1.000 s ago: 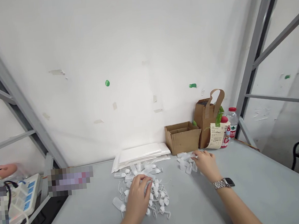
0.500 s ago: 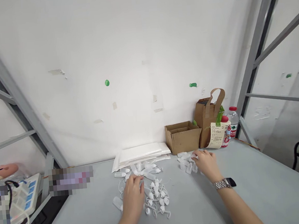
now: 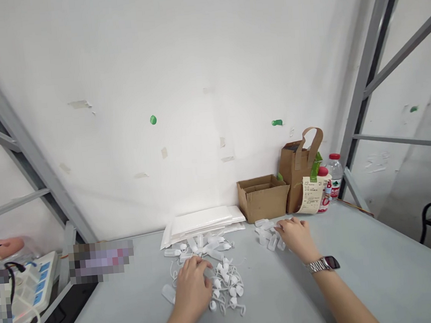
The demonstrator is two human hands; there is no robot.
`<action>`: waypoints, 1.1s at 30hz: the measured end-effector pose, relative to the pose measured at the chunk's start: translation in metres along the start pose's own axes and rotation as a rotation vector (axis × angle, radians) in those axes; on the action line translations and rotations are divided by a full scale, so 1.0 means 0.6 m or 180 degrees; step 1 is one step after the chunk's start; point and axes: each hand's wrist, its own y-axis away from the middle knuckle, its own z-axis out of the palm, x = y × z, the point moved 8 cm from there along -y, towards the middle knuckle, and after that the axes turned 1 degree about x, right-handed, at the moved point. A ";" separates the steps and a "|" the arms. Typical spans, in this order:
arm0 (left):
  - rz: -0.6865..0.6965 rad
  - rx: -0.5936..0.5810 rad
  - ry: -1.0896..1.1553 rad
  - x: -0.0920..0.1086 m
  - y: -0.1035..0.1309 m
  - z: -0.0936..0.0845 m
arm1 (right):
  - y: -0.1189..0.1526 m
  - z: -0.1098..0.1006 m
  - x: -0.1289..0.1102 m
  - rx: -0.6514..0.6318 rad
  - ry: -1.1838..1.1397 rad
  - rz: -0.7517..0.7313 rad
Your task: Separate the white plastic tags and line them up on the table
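Observation:
My left hand is over the near left part of the table, its fingers bent, beside a heap of white caps with curly tubes. What its fingertips hold, if anything, is hidden. Behind it are several translucent small bottles, and another bottle lies to its left. My right hand, with a metal-band watch on the wrist, touches the right-hand group of clear bottles. Its fingers are curled down, and their tips are too small to read.
White flat packets lie against the wall beside an open cardboard box. A brown paper bag and a red-capped bottle stand at the back right. A power strip is at far left.
My left hand has shifted slightly, with its fingers bent more toward the caps and tubes. My right hand has hardly moved at the right-hand bottles.

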 end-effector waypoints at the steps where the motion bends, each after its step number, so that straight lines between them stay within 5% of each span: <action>1: -0.0006 -0.0037 -0.0013 -0.001 0.000 0.000 | 0.000 -0.002 0.001 0.0048 0.0007 0.0022; 7: -0.0040 -0.0134 -0.0080 -0.002 -0.003 0.000 | -0.002 -0.049 -0.003 0.0656 -0.0104 0.0129; 13: -0.0130 -0.0131 -0.0049 0.004 -0.007 0.003 | 0.014 -0.106 -0.054 0.1376 -0.0749 -0.0337; 18: 0.0009 -0.0050 0.0265 0.011 -0.008 0.001 | 0.031 -0.085 -0.126 0.0946 -0.1213 -0.0843; 24: 0.0057 0.0270 0.1110 0.005 -0.013 -0.011 | 0.070 -0.062 -0.210 -0.0060 -0.1985 -0.1344; 33: 0.0191 0.0504 0.1809 0.023 -0.006 -0.018 | 0.101 -0.034 -0.256 -0.0674 -0.2997 -0.0864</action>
